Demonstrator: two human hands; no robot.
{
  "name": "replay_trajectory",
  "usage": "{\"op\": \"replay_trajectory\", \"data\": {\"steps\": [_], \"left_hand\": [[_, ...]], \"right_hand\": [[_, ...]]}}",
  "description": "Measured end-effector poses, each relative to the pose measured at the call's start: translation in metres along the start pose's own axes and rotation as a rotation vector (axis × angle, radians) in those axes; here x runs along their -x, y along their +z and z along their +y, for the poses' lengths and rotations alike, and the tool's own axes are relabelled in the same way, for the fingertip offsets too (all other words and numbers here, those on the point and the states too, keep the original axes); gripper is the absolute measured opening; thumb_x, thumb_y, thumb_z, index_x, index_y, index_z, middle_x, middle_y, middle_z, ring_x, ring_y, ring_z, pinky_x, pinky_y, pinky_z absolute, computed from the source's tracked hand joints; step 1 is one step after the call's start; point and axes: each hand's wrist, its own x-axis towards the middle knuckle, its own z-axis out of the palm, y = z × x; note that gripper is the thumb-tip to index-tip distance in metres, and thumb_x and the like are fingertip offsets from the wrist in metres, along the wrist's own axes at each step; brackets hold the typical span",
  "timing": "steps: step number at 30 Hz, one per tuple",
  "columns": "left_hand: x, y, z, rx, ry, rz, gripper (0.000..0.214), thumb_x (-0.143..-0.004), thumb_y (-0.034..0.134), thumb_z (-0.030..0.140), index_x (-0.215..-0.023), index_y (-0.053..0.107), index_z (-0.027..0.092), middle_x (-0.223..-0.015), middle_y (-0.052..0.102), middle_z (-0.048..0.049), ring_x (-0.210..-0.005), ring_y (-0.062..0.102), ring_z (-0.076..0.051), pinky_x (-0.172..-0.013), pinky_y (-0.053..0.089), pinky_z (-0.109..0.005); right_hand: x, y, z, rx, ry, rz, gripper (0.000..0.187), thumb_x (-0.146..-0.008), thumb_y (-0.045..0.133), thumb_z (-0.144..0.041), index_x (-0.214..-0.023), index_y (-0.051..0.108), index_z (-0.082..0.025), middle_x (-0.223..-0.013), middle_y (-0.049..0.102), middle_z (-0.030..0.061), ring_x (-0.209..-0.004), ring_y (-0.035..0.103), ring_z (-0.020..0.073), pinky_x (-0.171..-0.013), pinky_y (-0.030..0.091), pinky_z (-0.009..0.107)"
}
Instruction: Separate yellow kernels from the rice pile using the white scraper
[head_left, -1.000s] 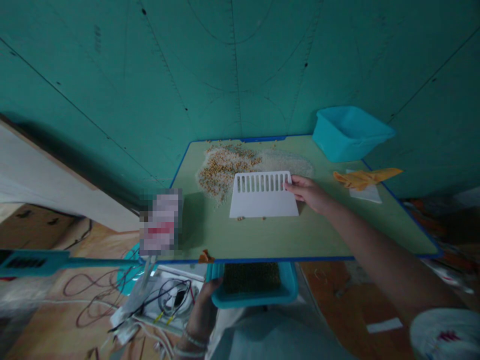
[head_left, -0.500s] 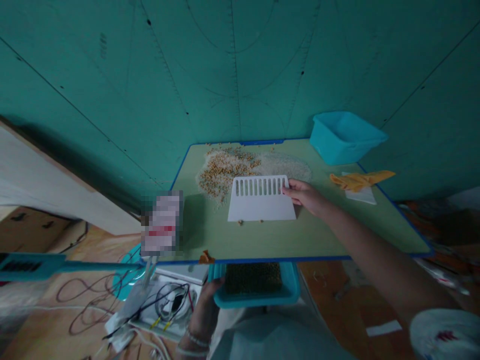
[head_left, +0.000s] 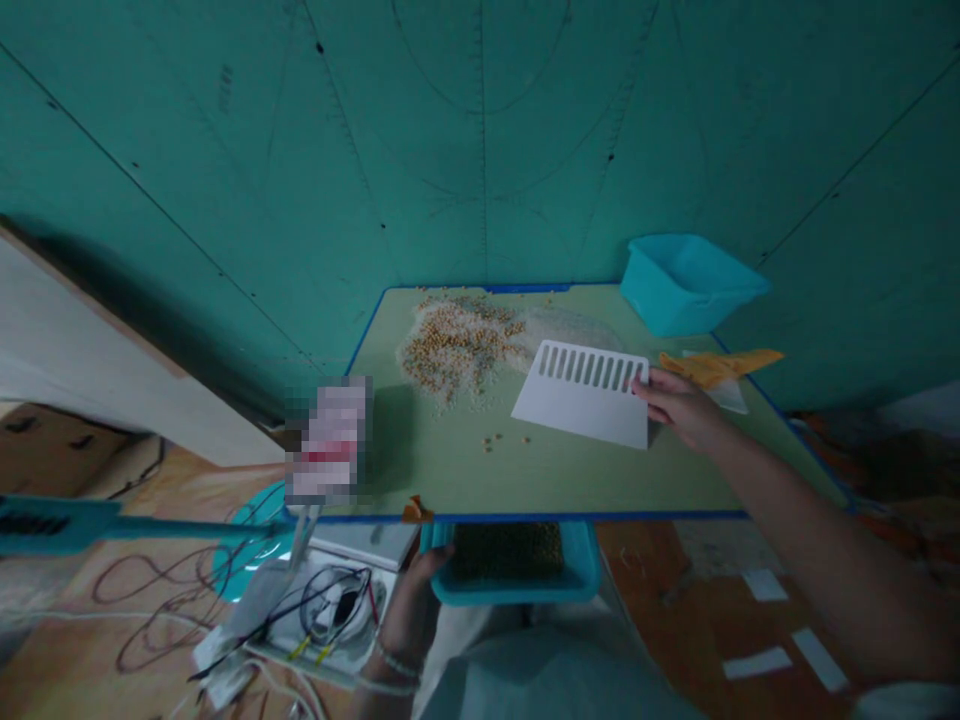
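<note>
My right hand (head_left: 681,402) grips the right end of a white slotted scraper (head_left: 585,410), tilted over the table. At the left rim of a turquoise tub (head_left: 517,597) below the table's front edge, my left hand (head_left: 421,590) has its thumb over the rim; its other fingers are hidden. Dark green and tan grains (head_left: 510,552) fill the tub's bottom. On the tabletop a pile of yellow beans mixed with white grains (head_left: 454,345) spreads left of the scraper. A paler heap of white grains (head_left: 574,325) lies behind it. Several loose beans (head_left: 499,437) rest in front.
An upright turquoise bin (head_left: 686,290) stands at the table's back right, beside an orange cloth (head_left: 724,366). A crumpled orange-brown scrap (head_left: 417,510) sits on the front edge. A blurred-out box (head_left: 330,440) is at the left, with cables (head_left: 341,605) in a tray below.
My right hand has carried the scraper to the right and turned it at an angle. Loose beans that were at its lower edge now lie uncovered. My left hand stays at the tub.
</note>
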Motion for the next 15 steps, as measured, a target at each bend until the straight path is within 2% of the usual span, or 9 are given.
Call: {"op": "replay_trajectory", "data": {"steps": [3, 6, 8, 10, 15], "left_hand": [[-0.005, -0.004, -0.003, -0.011, -0.003, 0.000, 0.041, -0.057, 0.068, 0.027, -0.097, 0.068, 0.022, -0.095, 0.074, -0.0073, -0.110, 0.054, -0.035, -0.093, 0.042, -0.045], [-0.015, -0.012, -0.009, -0.018, -0.002, 0.101, 0.048, -0.047, 0.073, 0.029, -0.095, 0.069, 0.023, -0.098, 0.074, -0.0065, -0.113, 0.051, -0.037, -0.093, 0.041, -0.046], [-0.019, -0.016, -0.011, -0.018, -0.001, 0.141, 0.050, -0.043, 0.074, 0.029, -0.092, 0.070, 0.024, -0.098, 0.074, -0.0055, -0.113, 0.050, -0.037, -0.094, 0.040, -0.046], [-0.020, -0.017, -0.012, -0.004, -0.005, 0.129, 0.049, -0.044, 0.074, 0.030, -0.093, 0.069, 0.024, -0.099, 0.073, -0.0045, -0.114, 0.050, -0.037, -0.095, 0.039, -0.047], [-0.008, -0.007, -0.007, 0.020, -0.018, 0.060, 0.033, -0.052, 0.070, 0.031, -0.085, 0.072, 0.024, -0.095, 0.075, -0.0045, -0.116, 0.049, -0.034, -0.097, 0.038, -0.044]], "right_hand": [[0.029, 0.002, 0.006, 0.008, 0.071, -0.048, 0.033, -0.062, 0.065, -0.048, -0.074, 0.056, -0.019, -0.064, 0.047, -0.0020, -0.042, 0.028, 0.0043, -0.036, 0.017, 0.021], [0.056, 0.005, 0.009, 0.032, 0.157, -0.163, 0.031, -0.067, 0.062, -0.049, -0.076, 0.058, -0.019, -0.066, 0.050, -0.0005, -0.041, 0.026, 0.0038, -0.036, 0.017, 0.021], [0.064, 0.005, 0.008, 0.040, 0.190, -0.210, 0.029, -0.068, 0.061, -0.047, -0.079, 0.059, -0.020, -0.066, 0.051, -0.0001, -0.042, 0.028, 0.0046, -0.037, 0.017, 0.022], [0.061, 0.005, 0.006, 0.022, 0.179, -0.193, 0.028, -0.067, 0.062, -0.045, -0.081, 0.060, -0.021, -0.067, 0.052, 0.0001, -0.044, 0.030, 0.0057, -0.038, 0.017, 0.022], [0.025, 0.009, -0.001, -0.070, -0.001, -0.005, 0.024, -0.067, 0.063, -0.043, -0.077, 0.057, -0.021, -0.066, 0.048, -0.0018, -0.045, 0.028, 0.0062, -0.039, 0.016, 0.023]]}}
